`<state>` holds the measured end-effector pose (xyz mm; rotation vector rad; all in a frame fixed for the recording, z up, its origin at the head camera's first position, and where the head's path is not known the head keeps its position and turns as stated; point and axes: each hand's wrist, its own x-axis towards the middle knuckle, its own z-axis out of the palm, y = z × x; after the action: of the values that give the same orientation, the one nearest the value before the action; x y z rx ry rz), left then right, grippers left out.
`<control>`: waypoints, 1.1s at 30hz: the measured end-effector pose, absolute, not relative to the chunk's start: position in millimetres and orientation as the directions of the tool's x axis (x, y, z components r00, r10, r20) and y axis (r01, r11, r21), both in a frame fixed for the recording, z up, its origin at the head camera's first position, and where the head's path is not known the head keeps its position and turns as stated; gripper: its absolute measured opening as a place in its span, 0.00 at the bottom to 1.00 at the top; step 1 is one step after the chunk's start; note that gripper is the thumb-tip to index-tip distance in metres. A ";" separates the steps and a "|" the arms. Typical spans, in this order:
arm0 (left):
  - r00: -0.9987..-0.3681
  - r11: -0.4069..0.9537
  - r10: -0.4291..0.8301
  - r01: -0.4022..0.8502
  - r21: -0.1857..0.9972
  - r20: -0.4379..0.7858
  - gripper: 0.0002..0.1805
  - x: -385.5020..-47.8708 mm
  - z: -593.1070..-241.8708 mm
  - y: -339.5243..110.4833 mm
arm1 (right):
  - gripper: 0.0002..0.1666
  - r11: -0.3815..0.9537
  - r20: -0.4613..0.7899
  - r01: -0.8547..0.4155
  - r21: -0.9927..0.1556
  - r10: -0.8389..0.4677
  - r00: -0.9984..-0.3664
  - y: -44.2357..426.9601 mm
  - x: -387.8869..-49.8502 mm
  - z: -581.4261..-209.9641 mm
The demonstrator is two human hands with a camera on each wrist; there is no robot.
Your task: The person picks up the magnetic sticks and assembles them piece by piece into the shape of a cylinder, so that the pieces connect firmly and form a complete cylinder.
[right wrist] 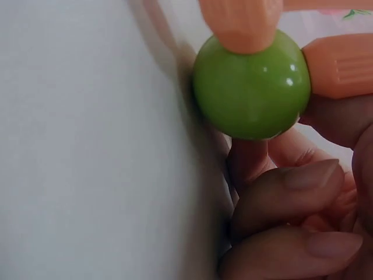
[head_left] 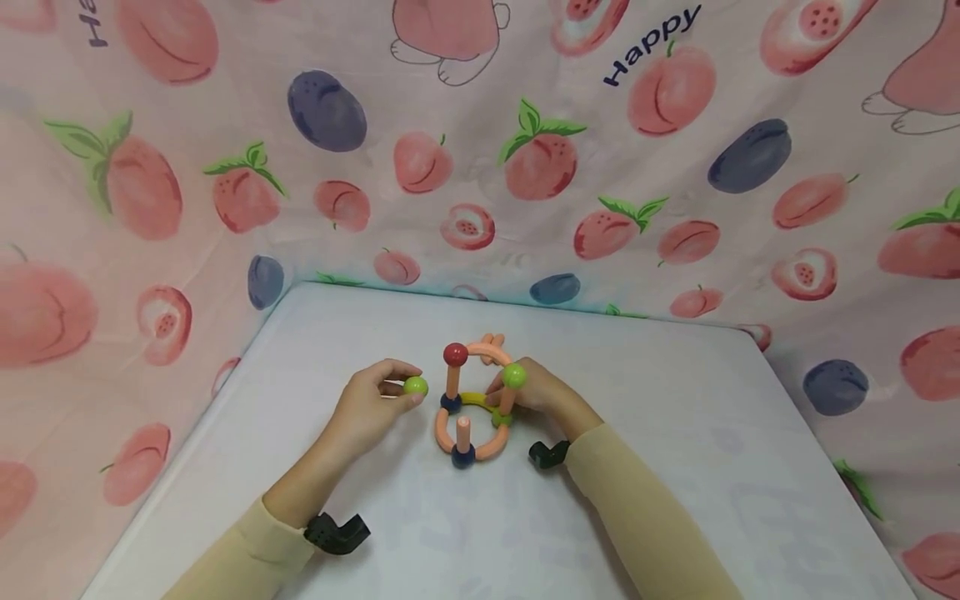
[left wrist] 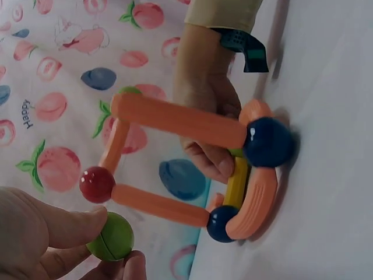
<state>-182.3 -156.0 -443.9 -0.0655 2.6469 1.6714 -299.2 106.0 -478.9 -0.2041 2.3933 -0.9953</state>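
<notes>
My left hand (head_left: 378,396) pinches a lime-green ball (left wrist: 112,236) between thumb and fingers, just left of a ball-and-stick frame. Upright orange sticks rise from its base: one bears a red ball (head_left: 455,354), another a green ball (head_left: 514,375), and the front stick (head_left: 464,435) has a bare top above a navy ball (head_left: 462,456). Curved orange sticks (left wrist: 256,201) join the base balls. My right hand (head_left: 538,387) reaches in at the frame's right side, fingers curled on the yellow curved stick (left wrist: 236,181) beside the green base ball (right wrist: 252,84). Its exact grip is partly hidden.
A few loose orange pieces (head_left: 491,343) lie behind the frame on the white tabletop (head_left: 337,333). A fruit-printed cloth (head_left: 465,167) hangs behind and at the sides. Each wrist wears a black camera mount (head_left: 337,533).
</notes>
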 end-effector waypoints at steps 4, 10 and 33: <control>-1.000 0.400 -0.009 -0.024 0.916 -0.023 0.17 -178.2 -438.5 -147.0 | 0.07 0.713 -0.392 0.062 -0.698 -0.309 -0.867 112.5 -297.2 -481.8; -1.000 0.371 0.022 -0.002 0.929 -0.011 0.18 -171.6 -429.8 -134.4 | 0.06 0.711 -0.365 0.074 -0.700 -0.267 -0.892 122.1 -292.6 -487.0; -0.993 0.318 0.085 0.108 0.942 0.085 0.16 -168.3 -426.6 -101.4 | 0.05 0.649 -0.392 0.222 -0.728 -0.128 -0.911 142.5 -270.4 -484.5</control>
<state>-168.3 -101.4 -426.6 0.1878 2.5664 1.8367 -270.4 142.5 -484.5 0.0740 2.4575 -1.1627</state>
